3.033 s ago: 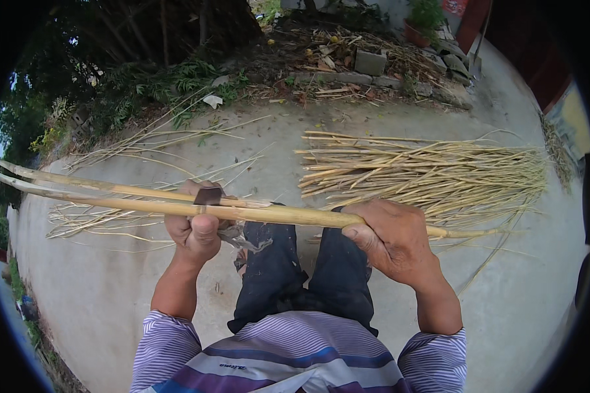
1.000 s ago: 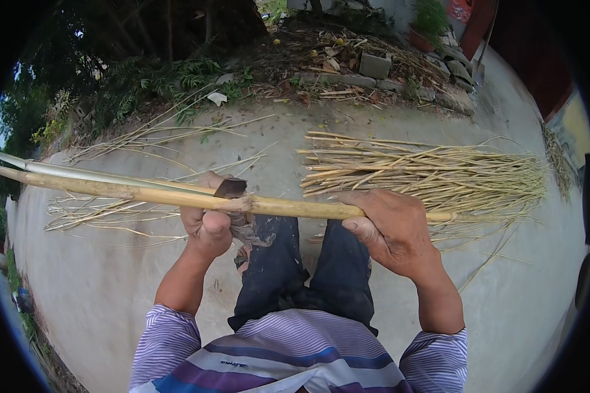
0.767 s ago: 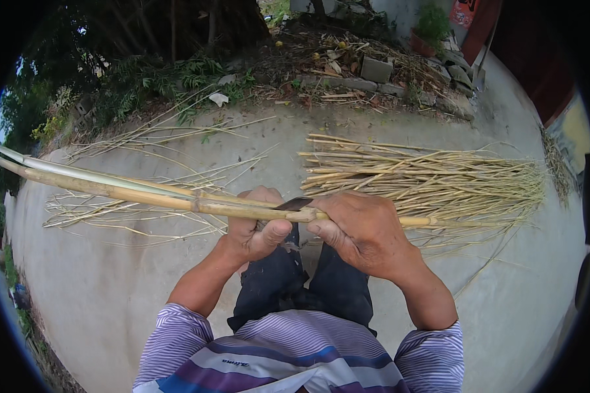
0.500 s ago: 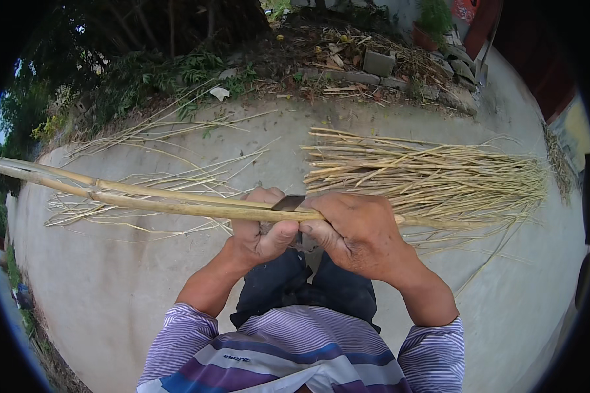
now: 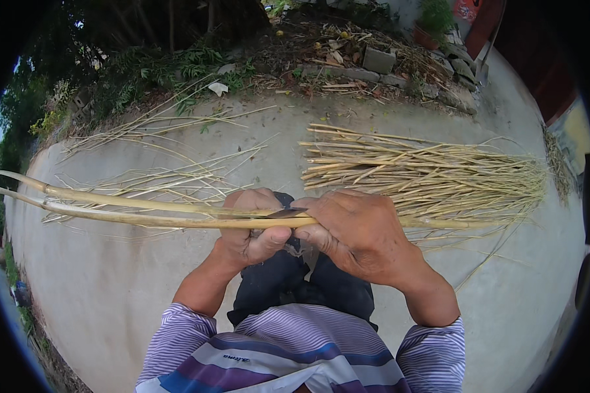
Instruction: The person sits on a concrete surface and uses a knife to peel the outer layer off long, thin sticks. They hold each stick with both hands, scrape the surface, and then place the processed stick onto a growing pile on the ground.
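Head view looks down on a long bamboo stalk (image 5: 144,213) held level across the lap, split toward its left end into two strips. Left hand (image 5: 252,226) has its grip clamped round the stalk and a dark knife blade (image 5: 285,213) set in the split. Right hand (image 5: 357,232) grips the stalk just beside it, touching. Cut bamboo strips (image 5: 426,173) lie bundled on the concrete ground (image 5: 111,288) beyond

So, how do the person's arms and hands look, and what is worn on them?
Both the left hand and the right hand are bare, without gloves, rings or a watch. The forearms are uncovered. Short sleeves end near the elbows, striped in purple, white and blue.
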A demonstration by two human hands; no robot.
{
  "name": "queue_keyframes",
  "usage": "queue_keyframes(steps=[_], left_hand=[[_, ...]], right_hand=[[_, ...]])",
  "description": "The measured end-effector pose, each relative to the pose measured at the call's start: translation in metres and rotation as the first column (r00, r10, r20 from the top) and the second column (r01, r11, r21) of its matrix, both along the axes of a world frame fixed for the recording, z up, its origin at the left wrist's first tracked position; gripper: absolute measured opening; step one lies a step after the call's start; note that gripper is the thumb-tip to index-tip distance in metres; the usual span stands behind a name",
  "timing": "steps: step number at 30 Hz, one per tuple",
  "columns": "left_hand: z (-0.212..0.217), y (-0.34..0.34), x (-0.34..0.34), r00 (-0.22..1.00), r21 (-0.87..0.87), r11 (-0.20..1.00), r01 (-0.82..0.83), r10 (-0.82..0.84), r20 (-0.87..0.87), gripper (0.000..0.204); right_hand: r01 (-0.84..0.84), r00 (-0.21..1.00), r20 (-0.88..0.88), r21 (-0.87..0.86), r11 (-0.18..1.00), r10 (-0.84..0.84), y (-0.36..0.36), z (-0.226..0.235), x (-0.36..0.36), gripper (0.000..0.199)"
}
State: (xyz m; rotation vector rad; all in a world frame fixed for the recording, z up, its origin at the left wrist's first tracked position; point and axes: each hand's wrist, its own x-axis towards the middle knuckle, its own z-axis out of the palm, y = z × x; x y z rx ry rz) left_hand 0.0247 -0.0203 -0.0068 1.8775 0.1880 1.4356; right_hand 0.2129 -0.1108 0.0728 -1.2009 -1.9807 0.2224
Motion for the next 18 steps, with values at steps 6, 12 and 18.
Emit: queue_keyframes(steps=[6,12,18], left_hand=[[0.013,-0.01,-0.008,0.989,-0.085,0.996,0.033,-0.02,0.148,0.033],[0.019,-0.026,0.009,0.996,-0.133,0.989,0.059,-0.048,0.081,0.043],[0.002,-0.026,0.009,0.994,-0.057,0.998,0.036,-0.042,-0.098,0.053]], right_hand=[[0.008,0.999,0.046,-0.061,0.998,-0.005,-0.003,0.007,0.013,0.02],[0.018,0.996,0.087,-0.006,1.0,-0.018,-0.014,0.008,-0.004,0.019],[0.0,1.0,-0.012,-0.017,1.0,-0.001,-0.012,0.003,-0.009,0.023]])
